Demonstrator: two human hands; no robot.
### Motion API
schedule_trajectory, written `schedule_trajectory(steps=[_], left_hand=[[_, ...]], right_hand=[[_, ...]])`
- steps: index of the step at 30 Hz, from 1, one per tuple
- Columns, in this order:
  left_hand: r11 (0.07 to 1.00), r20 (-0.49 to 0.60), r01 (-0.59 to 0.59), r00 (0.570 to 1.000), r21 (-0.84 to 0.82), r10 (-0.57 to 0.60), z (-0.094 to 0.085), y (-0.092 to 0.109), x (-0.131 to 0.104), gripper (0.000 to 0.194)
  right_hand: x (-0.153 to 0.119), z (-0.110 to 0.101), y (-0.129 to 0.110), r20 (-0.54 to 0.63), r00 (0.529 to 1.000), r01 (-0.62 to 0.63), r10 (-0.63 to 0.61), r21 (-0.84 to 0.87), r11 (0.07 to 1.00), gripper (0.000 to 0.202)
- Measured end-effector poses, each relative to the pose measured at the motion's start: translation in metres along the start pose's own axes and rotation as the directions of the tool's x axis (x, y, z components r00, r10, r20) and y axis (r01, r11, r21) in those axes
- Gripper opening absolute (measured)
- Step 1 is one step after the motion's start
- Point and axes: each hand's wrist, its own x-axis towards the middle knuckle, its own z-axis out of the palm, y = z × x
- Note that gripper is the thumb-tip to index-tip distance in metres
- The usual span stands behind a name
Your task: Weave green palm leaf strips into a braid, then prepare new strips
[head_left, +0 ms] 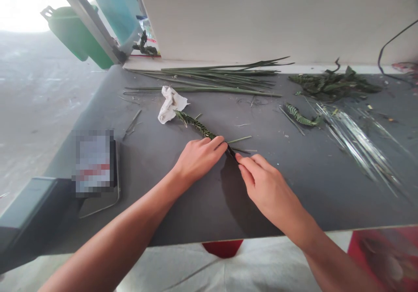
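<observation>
A long green braided piece (200,125) slants over the middle of the grey table. My left hand (204,155) is closed round its lower part. From there a dark, narrow end runs to my right hand (261,176), whose thumb and fingers pinch its tip. Short green stem bits (241,139) stick out or lie just beyond my hands. A crumpled white tissue (170,105) touches the far end of the braid. A smaller curved green braided piece (302,117) lies apart, to the right.
Long green stems (209,83) lie along the back of the grey table (313,166). Dark leaves (339,83) are heaped at the back right, near clear shiny strips (362,139). At the left sits a blurred-out object (94,163) on a flat device. A green bin (73,31) stands beyond.
</observation>
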Motion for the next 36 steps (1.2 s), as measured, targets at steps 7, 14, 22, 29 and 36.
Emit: schedule_trajectory(steps=[7,14,22,29,36], left_hand=[[1.0,0.01,-0.013,1.0,-0.026,0.013,0.003,-0.006,0.006,0.026],[0.999,0.035,-0.025,0.999,-0.04,0.026,0.0,-0.01,0.011,0.026],[0.997,0.017,-0.022,1.0,-0.078,0.024,0.003,-0.01,0.012,0.028],[0.989,-0.013,-0.024,1.0,-0.145,0.022,0.004,-0.01,0.013,0.027],[0.99,-0.035,-0.032,0.999,-0.139,0.027,0.006,-0.013,0.01,0.026]], right_hand=[[0.005,-0.013,-0.01,0.077,0.997,-0.021,0.031,-0.119,0.993,0.028],[0.002,-0.011,-0.017,0.073,0.997,-0.002,0.016,-0.186,0.983,0.029],[-0.005,0.005,-0.023,-0.002,0.997,-0.072,0.072,-0.102,0.992,0.034],[-0.014,0.001,-0.024,0.01,0.998,-0.068,0.07,-0.134,0.989,0.034],[-0.018,0.005,-0.01,-0.052,0.998,-0.049,0.045,-0.07,0.996,0.032]])
